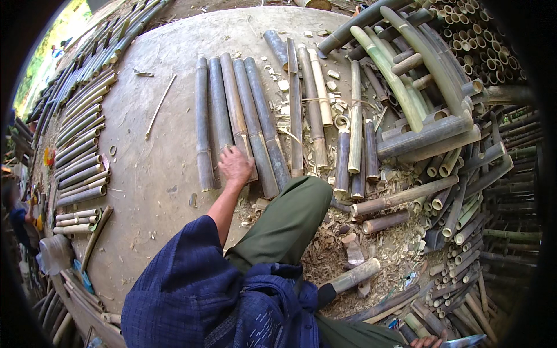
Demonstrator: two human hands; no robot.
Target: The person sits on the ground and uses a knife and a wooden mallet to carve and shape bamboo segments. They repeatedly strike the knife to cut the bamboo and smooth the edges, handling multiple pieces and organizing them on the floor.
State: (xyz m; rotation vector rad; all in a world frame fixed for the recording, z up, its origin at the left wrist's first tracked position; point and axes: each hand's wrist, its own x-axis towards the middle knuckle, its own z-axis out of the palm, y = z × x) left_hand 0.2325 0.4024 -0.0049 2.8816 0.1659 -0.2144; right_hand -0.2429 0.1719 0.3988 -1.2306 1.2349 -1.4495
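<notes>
Several dark bamboo poles lie side by side on the ground in front of me. My left hand [235, 165] is closed around the near end of the second bamboo pole [218, 98] from the left. Beside it on the left lies another bamboo pole [203, 124], and on the right a brownish bamboo pole [233, 104] passes close to my fingers. Far down at the lower right edge, my right hand [428, 341] is partly cut off by the picture's rim. Its fingers are curled, and a flat grey-blue blade [464, 341], apparently a knife's, sticks out from it.
A bamboo rack [426, 142] stands at the right, with stacked bamboo tubes [478, 40] behind it. Cut bamboo pieces [81, 156] line the left side. Wood chips [325, 243] cover the ground by my knee. A bamboo piece [354, 275] lies near my foot. Another person [20, 217] is at far left.
</notes>
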